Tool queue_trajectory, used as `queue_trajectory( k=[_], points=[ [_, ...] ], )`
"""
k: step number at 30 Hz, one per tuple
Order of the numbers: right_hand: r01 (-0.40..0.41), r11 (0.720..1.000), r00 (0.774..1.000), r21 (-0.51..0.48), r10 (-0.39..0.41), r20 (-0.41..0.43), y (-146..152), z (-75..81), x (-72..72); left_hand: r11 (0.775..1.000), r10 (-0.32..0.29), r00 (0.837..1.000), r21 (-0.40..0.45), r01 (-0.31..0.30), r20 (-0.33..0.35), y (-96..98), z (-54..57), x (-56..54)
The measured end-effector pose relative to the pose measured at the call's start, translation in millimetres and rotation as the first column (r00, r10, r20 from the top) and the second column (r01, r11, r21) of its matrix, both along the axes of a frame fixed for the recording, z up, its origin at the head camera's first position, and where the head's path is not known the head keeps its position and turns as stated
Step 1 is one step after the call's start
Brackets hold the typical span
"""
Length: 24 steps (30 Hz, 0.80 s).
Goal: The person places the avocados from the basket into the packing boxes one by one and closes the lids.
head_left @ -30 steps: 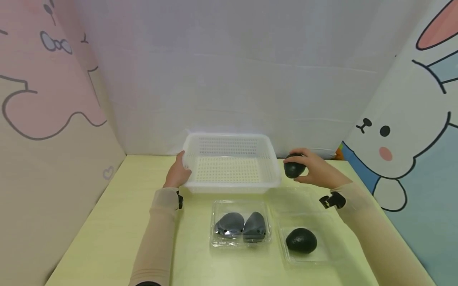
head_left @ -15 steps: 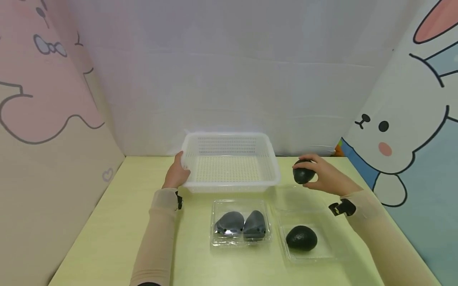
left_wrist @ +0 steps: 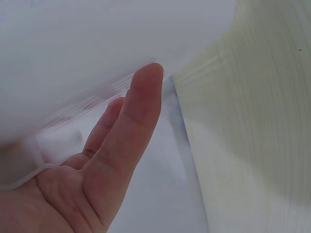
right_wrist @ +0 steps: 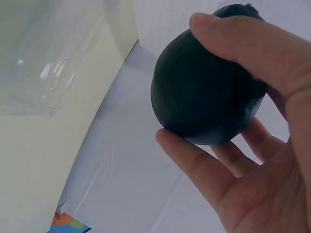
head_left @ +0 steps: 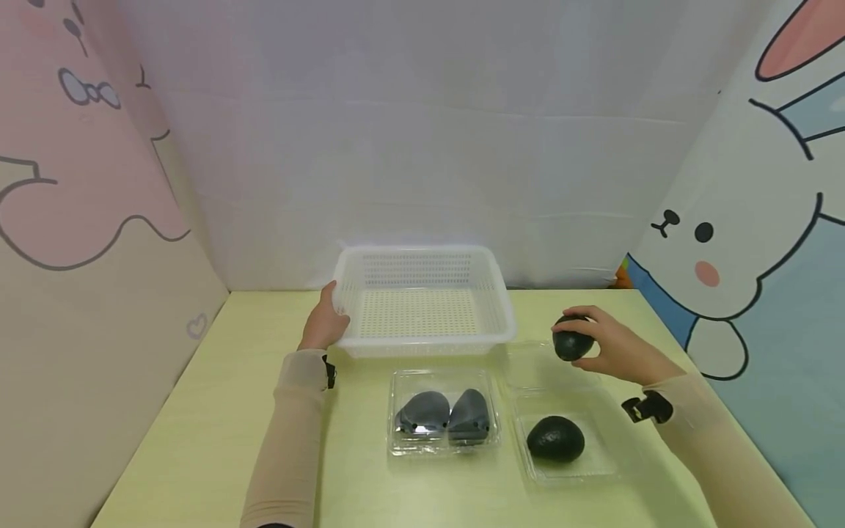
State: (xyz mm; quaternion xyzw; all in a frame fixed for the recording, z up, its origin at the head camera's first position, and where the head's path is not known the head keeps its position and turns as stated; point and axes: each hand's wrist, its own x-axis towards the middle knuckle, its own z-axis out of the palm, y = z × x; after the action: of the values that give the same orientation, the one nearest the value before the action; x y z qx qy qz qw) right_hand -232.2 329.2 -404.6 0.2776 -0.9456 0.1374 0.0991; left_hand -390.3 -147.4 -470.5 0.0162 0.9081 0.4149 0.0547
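Note:
My right hand (head_left: 617,350) holds a dark avocado (head_left: 572,339) between thumb and fingertips, raised over the lid side of an open clear plastic clamshell box (head_left: 601,447). In the right wrist view the avocado (right_wrist: 204,87) shows its stem end at the top. A second avocado (head_left: 556,438) lies in that box's near half. My left hand (head_left: 323,321) grips the left end of a white perforated plastic basket (head_left: 422,347), thumb over the rim. From the left wrist, its fingers (left_wrist: 131,116) extend along the basket's outer wall.
Left of the open box stands a closed clear clamshell (head_left: 444,378) with two dark grey pear-shaped things (head_left: 425,413) inside. White sheeting (head_left: 422,147) hangs behind the pale yellow table (head_left: 198,425); printed cartoon panels (head_left: 733,279) flank it.
My right hand has carried the avocado rightward and toward me, from beside the basket to over the open box's lid. The left hand stays on the basket.

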Motion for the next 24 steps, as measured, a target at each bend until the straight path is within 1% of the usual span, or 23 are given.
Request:
queue_trajectory(
  k=[5, 13, 20, 24],
  points=[
    [0.002, 1.000, 1.000, 0.011, -0.002, -0.029, 4.1, -8.7, 10.3, 1.000, 0.008, 1.000, 0.001, -0.008, 0.004, -0.9, -0.1, 0.2],
    [0.037, 0.999, 0.999, -0.005, -0.037, -0.026, 11.4, -15.1, 26.5, 1.000, -0.007, 1.000, 0.008, 0.007, 0.008, -0.5, 0.2, 0.2],
    [0.026, 1.000, 0.996, -0.002, -0.026, -0.090, 12.2, -20.6, 42.8, 1.000, -0.012, 1.000, 0.006, 0.011, 0.007, 0.0, 0.5, -0.6],
    [0.035, 0.999, 0.996, 0.016, -0.033, -0.088, 9.4, -25.7, 53.2, 1.000, -0.018, 1.000, 0.001, 0.018, 0.007, 0.0, 1.2, -1.1]
  ],
)
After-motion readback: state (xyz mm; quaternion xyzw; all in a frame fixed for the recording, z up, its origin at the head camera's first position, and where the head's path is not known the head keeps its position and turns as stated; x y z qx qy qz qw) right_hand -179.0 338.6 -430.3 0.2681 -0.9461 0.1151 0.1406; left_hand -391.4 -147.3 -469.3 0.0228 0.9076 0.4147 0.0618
